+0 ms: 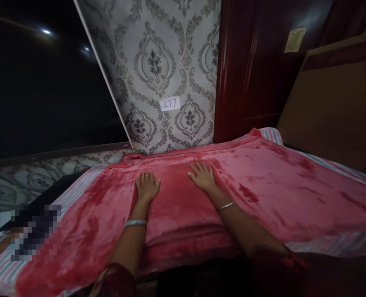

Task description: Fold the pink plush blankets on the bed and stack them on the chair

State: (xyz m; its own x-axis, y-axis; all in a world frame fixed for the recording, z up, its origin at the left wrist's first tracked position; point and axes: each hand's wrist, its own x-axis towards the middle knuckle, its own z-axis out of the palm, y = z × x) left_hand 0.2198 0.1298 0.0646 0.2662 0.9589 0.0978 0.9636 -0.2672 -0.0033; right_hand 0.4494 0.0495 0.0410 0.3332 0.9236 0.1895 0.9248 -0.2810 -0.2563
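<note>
A plush pink-red blanket is spread over a striped cloth. In its middle lies a raised rectangular section of the same plush fabric, with fold layers showing along the near edge. Flat on the left side of that section rests my left hand, fingers spread. My right hand lies palm down near its far right corner, fingers also apart. Neither hand grips anything. Each wrist wears a bracelet.
Behind the blanket stands a patterned wall bearing a paper label marked 277. A large dark screen is at the left. To the right are a dark red door and a big cardboard box. A pixelated patch hides something at lower left.
</note>
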